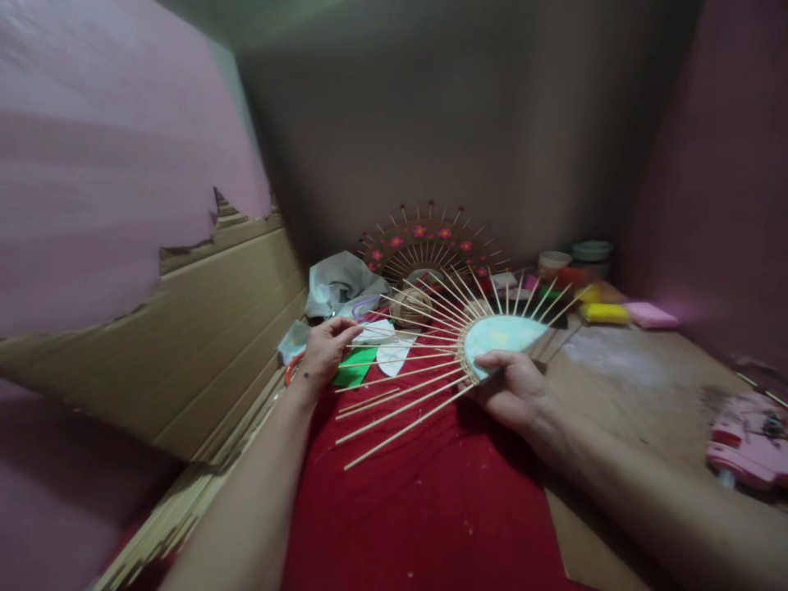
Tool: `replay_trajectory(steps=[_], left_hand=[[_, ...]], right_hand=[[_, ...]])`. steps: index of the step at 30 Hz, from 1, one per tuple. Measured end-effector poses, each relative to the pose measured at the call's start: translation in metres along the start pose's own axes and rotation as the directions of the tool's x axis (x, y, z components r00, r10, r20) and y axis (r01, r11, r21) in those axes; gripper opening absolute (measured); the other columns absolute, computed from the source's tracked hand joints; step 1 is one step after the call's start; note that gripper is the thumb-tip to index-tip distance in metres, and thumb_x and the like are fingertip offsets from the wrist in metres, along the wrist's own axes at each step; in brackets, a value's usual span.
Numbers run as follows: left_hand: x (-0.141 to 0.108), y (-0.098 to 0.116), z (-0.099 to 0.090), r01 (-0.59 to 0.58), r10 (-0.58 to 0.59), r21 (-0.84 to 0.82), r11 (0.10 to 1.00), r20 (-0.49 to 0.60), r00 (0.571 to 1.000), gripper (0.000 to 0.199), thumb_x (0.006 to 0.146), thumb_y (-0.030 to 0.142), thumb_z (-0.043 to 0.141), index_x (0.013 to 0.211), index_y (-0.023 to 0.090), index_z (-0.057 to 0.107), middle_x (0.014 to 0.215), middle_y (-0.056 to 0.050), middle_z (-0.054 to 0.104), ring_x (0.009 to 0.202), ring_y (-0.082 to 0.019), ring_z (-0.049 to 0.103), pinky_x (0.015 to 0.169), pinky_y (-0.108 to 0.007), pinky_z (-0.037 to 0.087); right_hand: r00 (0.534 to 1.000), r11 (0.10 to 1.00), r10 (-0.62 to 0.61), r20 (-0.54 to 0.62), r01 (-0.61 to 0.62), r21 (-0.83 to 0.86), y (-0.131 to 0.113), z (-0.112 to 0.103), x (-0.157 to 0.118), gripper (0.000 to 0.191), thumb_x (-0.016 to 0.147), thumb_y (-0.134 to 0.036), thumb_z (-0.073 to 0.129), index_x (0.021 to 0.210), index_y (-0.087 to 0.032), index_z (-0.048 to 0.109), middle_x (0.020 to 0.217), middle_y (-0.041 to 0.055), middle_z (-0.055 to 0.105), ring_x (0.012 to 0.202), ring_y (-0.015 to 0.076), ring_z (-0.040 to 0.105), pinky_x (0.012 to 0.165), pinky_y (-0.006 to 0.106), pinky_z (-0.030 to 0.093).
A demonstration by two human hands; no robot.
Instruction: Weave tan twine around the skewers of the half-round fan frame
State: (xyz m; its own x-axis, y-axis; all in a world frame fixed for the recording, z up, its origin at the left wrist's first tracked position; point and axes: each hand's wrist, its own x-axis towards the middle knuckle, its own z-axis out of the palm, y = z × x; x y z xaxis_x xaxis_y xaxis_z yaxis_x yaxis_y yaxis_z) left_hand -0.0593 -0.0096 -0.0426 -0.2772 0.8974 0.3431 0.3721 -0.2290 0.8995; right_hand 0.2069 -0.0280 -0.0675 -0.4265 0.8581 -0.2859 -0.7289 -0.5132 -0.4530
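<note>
My right hand [514, 390] grips a half-round stick fan by its pale blue centre [508, 336], thumb on top and fingers underneath. Thin wooden sticks [400, 377] spread outward from that centre, with woven twine [461, 349] around their inner ends. At the left, my left hand [332, 349] pinches the outer end of one stick between thumb and fingertips. Just beyond and below it lie a green sheet [355, 367] and white cut pieces [394, 357]. A ball of twine [411, 306] sits behind the fan.
A finished-looking fan with pink flowers [420, 232] stands against the back wall. Cardboard [227, 328] leans at left above a bundle of sticks [178, 525]. Yellow [607, 313] and pink packets [651, 315] lie on the right board, near a pink glue gun [748, 443]. Red cloth [424, 509] covers the middle.
</note>
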Motion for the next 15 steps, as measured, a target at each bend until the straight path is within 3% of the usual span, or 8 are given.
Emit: replay_trajectory(steps=[5, 9, 12, 15], left_hand=[[0.0038, -0.0079, 0.0012, -0.058, 0.057, -0.018, 0.998, -0.041, 0.998, 0.023, 0.062, 0.031, 0.07, 0.075, 0.015, 0.06, 0.052, 0.006, 0.049, 0.042, -0.006, 0.042, 0.04, -0.018, 0.03], [0.0046, -0.01, 0.0008, -0.02, 0.019, -0.052, 0.998, -0.021, 1.0, 0.024, 0.064, 0.032, 0.069, 0.079, 0.015, 0.063, 0.048, 0.006, 0.048, 0.04, -0.006, 0.041, 0.04, -0.018, 0.03], [0.0025, -0.0076, -0.0009, 0.074, -0.068, -0.106, 0.992, 0.059, 0.996, 0.024, 0.063, 0.032, 0.07, 0.072, 0.012, 0.062, 0.045, 0.005, 0.048, 0.04, -0.006, 0.04, 0.039, -0.017, 0.029], [-0.001, -0.0011, -0.0078, 0.214, -0.173, -0.189, 0.958, 0.213, 0.962, 0.024, 0.062, 0.03, 0.07, 0.067, 0.011, 0.057, 0.047, 0.004, 0.045, 0.037, -0.004, 0.036, 0.037, -0.016, 0.029]], right_hand=[[1.0, 1.0, -0.004, 0.006, 0.004, 0.0, -0.0013, -0.0011, -0.0005, 0.018, 0.052, -0.002, 0.048, 0.062, -0.014, 0.057, 0.061, 0.0037, 0.057, 0.061, 0.017, 0.051, 0.063, 0.036, 0.045], [1.0, 1.0, 0.004, 0.007, -0.004, -0.003, -0.001, -0.0017, 0.0001, 0.018, 0.052, -0.002, 0.048, 0.061, -0.014, 0.057, 0.06, 0.004, 0.057, 0.062, 0.0179, 0.052, 0.063, 0.037, 0.045], [1.0, 1.0, 0.01, 0.004, -0.01, -0.002, -0.0011, -0.0022, 0.001, 0.018, 0.053, -0.002, 0.047, 0.061, -0.014, 0.058, 0.059, 0.0042, 0.057, 0.061, 0.0176, 0.052, 0.063, 0.037, 0.045], [1.0, 1.0, 0.025, 0.013, -0.025, -0.001, -0.0015, -0.0029, 0.0009, 0.018, 0.054, -0.003, 0.045, 0.061, -0.013, 0.057, 0.058, 0.0043, 0.057, 0.059, 0.0169, 0.051, 0.063, 0.036, 0.045]])
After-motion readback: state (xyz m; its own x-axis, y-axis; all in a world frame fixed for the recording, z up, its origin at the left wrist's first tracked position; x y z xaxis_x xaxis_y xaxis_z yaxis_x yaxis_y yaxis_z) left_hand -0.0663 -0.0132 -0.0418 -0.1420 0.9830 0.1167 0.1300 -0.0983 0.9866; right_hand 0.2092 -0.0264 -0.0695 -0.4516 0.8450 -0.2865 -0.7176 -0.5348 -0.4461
